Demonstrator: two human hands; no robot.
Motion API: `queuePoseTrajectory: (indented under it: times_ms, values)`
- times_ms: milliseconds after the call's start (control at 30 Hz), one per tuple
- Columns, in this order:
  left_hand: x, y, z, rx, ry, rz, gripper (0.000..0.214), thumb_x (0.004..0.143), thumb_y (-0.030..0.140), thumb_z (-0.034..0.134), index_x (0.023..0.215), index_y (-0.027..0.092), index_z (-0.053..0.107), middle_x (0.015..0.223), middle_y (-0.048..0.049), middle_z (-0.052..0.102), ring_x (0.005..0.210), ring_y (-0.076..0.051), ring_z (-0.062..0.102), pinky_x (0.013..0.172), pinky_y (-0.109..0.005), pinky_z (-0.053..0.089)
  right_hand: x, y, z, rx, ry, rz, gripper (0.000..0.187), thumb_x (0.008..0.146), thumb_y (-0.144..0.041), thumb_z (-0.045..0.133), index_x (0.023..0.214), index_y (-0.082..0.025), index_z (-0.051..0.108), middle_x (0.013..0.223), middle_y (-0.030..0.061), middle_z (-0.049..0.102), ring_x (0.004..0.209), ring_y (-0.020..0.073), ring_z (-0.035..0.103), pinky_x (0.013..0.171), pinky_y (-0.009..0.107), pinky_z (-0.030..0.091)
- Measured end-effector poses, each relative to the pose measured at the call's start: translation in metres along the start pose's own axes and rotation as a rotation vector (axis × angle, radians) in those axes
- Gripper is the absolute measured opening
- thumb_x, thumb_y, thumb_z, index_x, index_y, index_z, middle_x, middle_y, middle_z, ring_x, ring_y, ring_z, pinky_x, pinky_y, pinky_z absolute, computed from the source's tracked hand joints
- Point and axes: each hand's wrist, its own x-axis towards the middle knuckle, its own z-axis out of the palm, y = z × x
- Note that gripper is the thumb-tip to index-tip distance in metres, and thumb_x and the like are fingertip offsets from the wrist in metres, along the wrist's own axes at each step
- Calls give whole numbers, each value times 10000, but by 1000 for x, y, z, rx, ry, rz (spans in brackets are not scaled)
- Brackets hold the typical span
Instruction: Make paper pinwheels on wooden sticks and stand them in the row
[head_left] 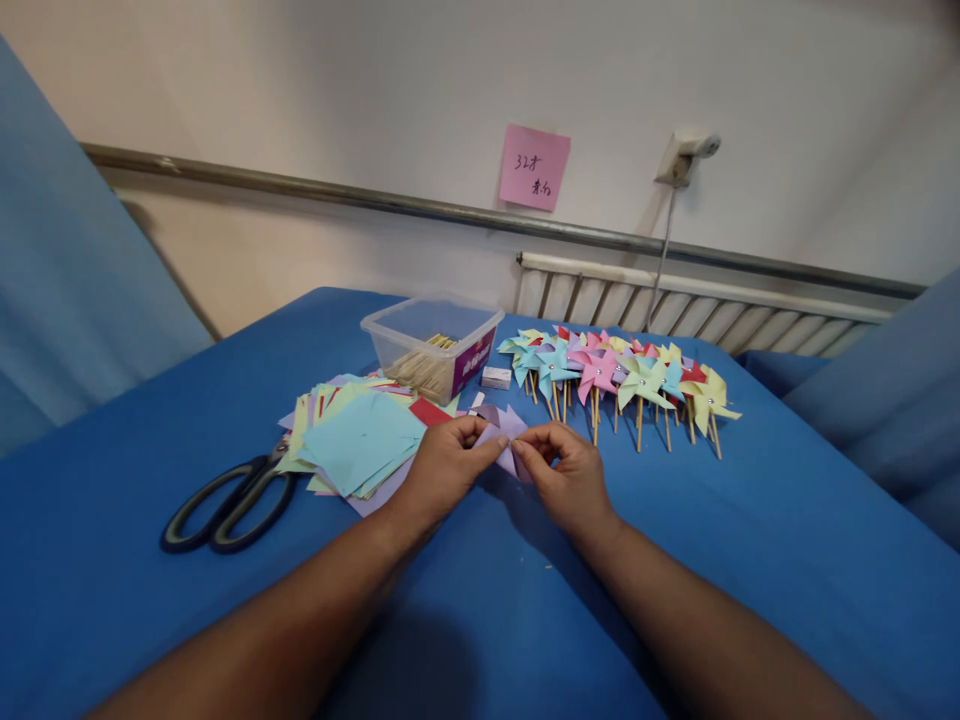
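Observation:
Between my two hands is a purple paper pinwheel (512,420), held above the blue cloth in the middle of the view. My left hand (455,458) pinches its left side between thumb and fingers. My right hand (562,470) is closed at the pinwheel's centre, thumb and forefinger pressed together there; whether a small pin sits between them I cannot make out. Just left of my left hand lies a pile of coloured paper squares (364,440), light blue on top. Large dark-handled scissors (244,500) lie beside the pile, their blades partly under the paper.
A clear plastic box (382,345) of thin wooden sticks (427,368) stands behind the paper. Next to it is a small white box (496,378). Several finished pinwheels (598,372) on sticks lie at the back right. The blue-covered table (720,580) meets a wall with a radiator (600,295).

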Motion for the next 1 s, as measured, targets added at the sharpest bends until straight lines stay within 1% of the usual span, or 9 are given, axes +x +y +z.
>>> queuePoseTrajectory:
  times_ms: [300, 600, 800, 1000]
  values:
    - [-2, 2, 0, -21, -18, -5, 231, 708, 373, 651, 701, 143, 630, 647, 0, 613, 590, -122, 534, 556, -234, 403, -1, -3, -2, 31, 4, 24, 92, 794, -240, 620, 733, -178, 652, 647, -19, 595, 533, 95, 530, 520, 216, 425]
    - [-2, 3, 0, 9, 11, -17, 232, 702, 377, 652, 690, 148, 615, 625, 5, 594, 568, -117, 510, 526, -227, 384, -1, -1, -3, -19, -17, -43, 77, 800, -216, 606, 744, -185, 649, 652, -19, 588, 546, 99, 538, 538, 225, 427]
    - [-3, 4, 0, 12, 9, -9, 237, 697, 386, 652, 696, 151, 620, 628, 6, 597, 567, -120, 517, 526, -227, 385, -1, -4, -3, -22, -4, -43, 81, 801, -216, 599, 743, -183, 645, 656, -19, 587, 553, 98, 537, 540, 224, 426]
    - [-5, 11, 2, 25, 41, -6, 223, 685, 373, 647, 669, 152, 616, 597, 18, 578, 545, -109, 488, 513, -220, 365, -1, -4, -3, -6, 0, -29, 103, 801, -239, 593, 725, -188, 640, 638, -18, 588, 539, 101, 532, 523, 222, 422]
